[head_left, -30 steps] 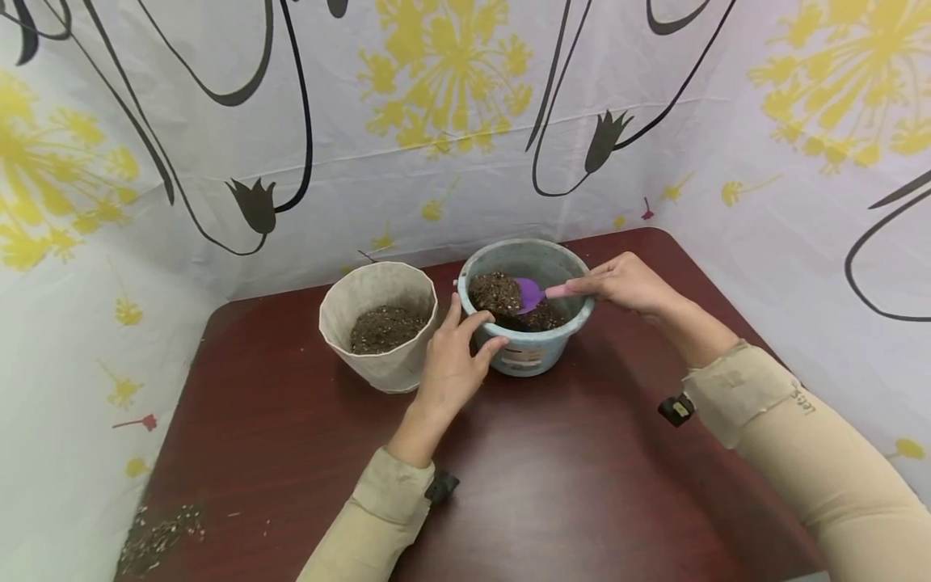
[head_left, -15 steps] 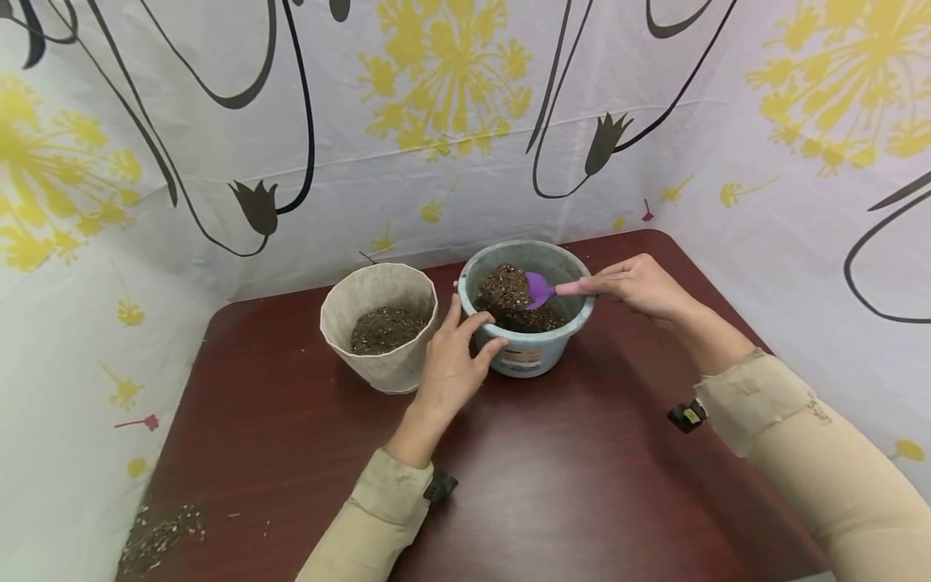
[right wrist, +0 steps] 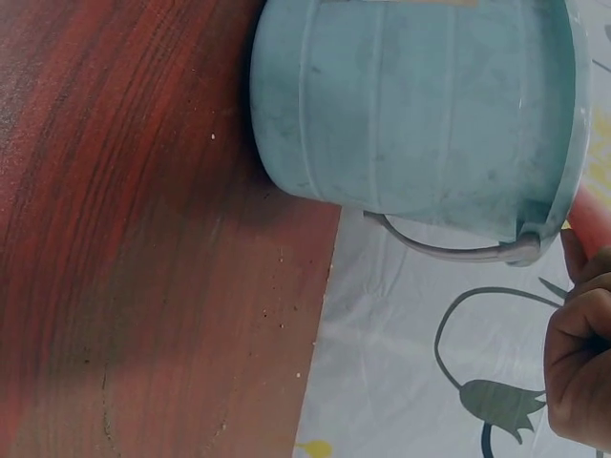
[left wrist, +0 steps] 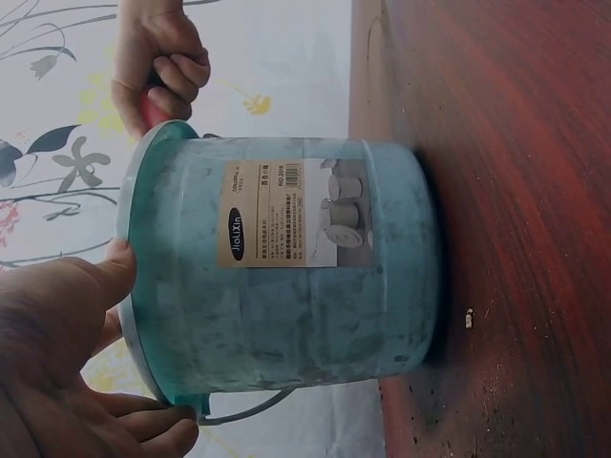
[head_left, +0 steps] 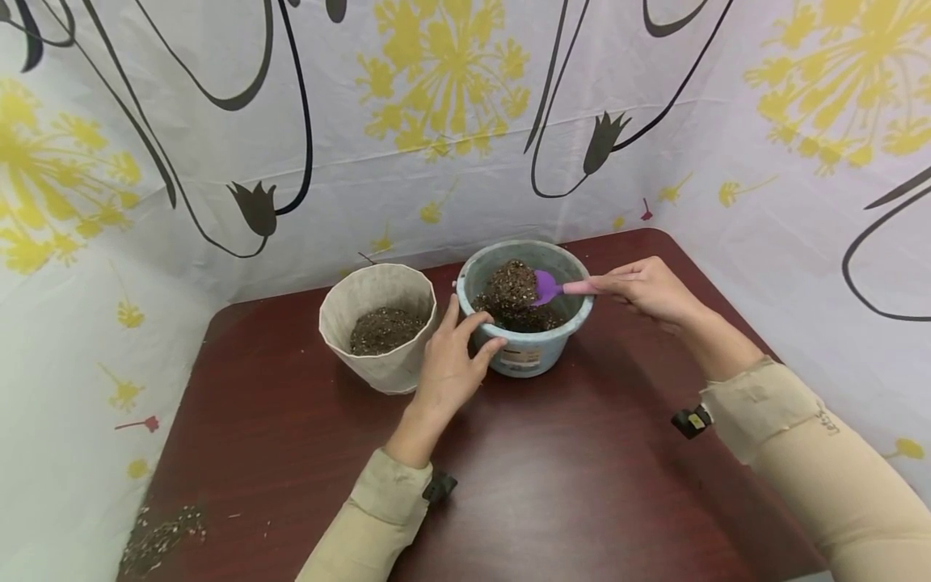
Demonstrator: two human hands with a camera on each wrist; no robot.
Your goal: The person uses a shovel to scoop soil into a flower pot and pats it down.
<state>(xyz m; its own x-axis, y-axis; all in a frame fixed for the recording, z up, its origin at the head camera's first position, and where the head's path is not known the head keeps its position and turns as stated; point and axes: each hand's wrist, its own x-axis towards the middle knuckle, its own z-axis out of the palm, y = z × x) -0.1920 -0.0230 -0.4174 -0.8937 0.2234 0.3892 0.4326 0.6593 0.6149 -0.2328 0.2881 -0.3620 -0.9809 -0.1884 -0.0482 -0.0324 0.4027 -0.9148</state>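
Note:
A light-blue bucket (head_left: 524, 361) holding dark potting soil stands toward the back of the table. My left hand (head_left: 449, 364) grips its near-left rim, with the thumb on the outer side. My right hand (head_left: 650, 293) holds the pink handle of a small trowel (head_left: 547, 288) at the bucket's right rim. The trowel's purple blade is inside the bucket, and a heap of soil (head_left: 512, 283) covers its tip. In the left wrist view the bucket's label (left wrist: 286, 212) faces the camera. The right wrist view catches only part of the right hand (right wrist: 582, 363).
Left of the bucket stands a white plant pot (head_left: 385, 376) with soil at its bottom. Spilled soil (head_left: 163, 537) lies at the table's front left. The bucket's wire handle (right wrist: 439, 253) hangs down its side. A flower-patterned cloth (head_left: 465, 194) rises behind the dark red table (head_left: 567, 469).
The trowel and its heap of soil have shifted slightly right within the bucket, and my right hand has moved right with them. My left hand stays on the rim.

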